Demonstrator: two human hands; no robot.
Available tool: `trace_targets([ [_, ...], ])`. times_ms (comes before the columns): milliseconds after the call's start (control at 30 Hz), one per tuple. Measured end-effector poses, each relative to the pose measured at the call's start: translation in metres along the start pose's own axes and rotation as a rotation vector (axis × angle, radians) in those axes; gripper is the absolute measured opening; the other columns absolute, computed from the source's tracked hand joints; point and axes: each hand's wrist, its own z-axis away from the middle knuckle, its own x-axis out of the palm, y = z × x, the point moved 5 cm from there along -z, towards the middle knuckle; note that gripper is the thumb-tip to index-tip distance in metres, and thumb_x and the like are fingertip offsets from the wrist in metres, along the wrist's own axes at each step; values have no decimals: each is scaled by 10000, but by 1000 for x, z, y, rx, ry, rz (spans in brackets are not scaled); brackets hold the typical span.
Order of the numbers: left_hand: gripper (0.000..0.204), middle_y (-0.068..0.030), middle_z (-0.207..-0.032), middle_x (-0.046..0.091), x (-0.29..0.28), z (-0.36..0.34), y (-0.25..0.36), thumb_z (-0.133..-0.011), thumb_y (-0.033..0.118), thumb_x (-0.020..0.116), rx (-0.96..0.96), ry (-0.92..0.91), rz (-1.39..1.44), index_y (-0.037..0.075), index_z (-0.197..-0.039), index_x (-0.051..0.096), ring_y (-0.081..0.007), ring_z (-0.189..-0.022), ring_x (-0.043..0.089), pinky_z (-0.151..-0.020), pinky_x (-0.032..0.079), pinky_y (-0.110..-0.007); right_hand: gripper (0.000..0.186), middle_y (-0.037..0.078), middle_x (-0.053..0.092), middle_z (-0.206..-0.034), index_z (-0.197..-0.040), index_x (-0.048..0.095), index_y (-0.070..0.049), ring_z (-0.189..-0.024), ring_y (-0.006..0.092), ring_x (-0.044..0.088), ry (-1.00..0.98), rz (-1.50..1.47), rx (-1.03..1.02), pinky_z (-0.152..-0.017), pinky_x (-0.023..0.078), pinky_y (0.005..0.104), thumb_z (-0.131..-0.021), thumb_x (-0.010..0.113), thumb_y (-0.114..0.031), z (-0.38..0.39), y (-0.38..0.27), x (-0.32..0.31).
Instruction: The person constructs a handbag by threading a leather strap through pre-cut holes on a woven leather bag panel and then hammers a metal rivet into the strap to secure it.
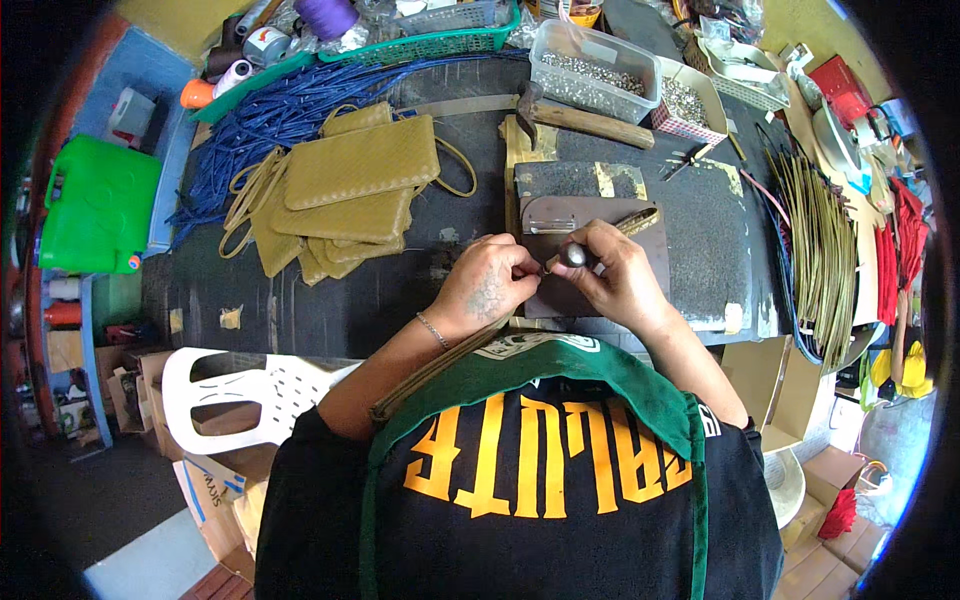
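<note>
Over a dark brown board [640, 262] on the black-topped table, my two hands meet. My left hand [487, 283] is closed in a pinch on a thin olive strap [440, 355], which trails down across my forearm. My right hand [622, 278] is closed round a tool with a dark rounded handle [577, 256] and a shiny round end. Its tip is hidden, so its exact kind does not show. A folded olive strap piece [638, 221] sticks out beyond my right fingers. Small metal pieces [552, 226] lie on the board.
Olive woven pouches [360, 175] are piled at left, beside blue strips [270, 110]. A hammer [590, 122] lies beyond the board, near a clear bin [595, 75] of metal fittings. Olive straps [825, 250] hang at right. A white chair [235, 400] stands near left.
</note>
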Motion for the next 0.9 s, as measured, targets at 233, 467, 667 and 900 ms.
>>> trace_targets([
  [233, 126, -112, -644, 527, -4, 0, 5, -625, 112, 641, 15, 13, -49, 3, -652, 584, -265, -640, 531, -619, 423, -337, 247, 114, 509, -715, -799, 526, -13, -673, 285, 524, -156, 18, -97, -577, 428, 329, -626, 680, -101, -13, -21, 5],
  [467, 147, -105, -734, 526, -2, -1, 19, -615, 11, 614, 261, 128, 63, -20, -743, 550, -262, -652, 547, -587, 437, -323, 194, 121, 501, -727, -770, 553, -22, -710, 297, 523, -183, 23, -79, -623, 435, 360, -612, 652, -74, -18, -23, 7],
  [667, 158, -82, -748, 524, 0, 0, 12, -633, 6, 632, 276, 16, 24, -43, -742, 530, -171, -651, 548, -582, 441, -265, 246, 95, 487, -724, -769, 572, -27, -709, 246, 508, -253, -7, -112, -618, 425, 312, -569, 704, -85, -23, -26, 6],
  [900, 160, -32, -729, 540, 11, -6, 1, -685, 44, 674, 134, -18, 181, -32, -696, 533, -61, -639, 514, -564, 428, -206, 446, 117, 529, -941, -1026, 532, -87, -915, 269, 497, -24, 313, 52, -765, 425, 349, -652, 668, -287, -81, 89, -44],
])
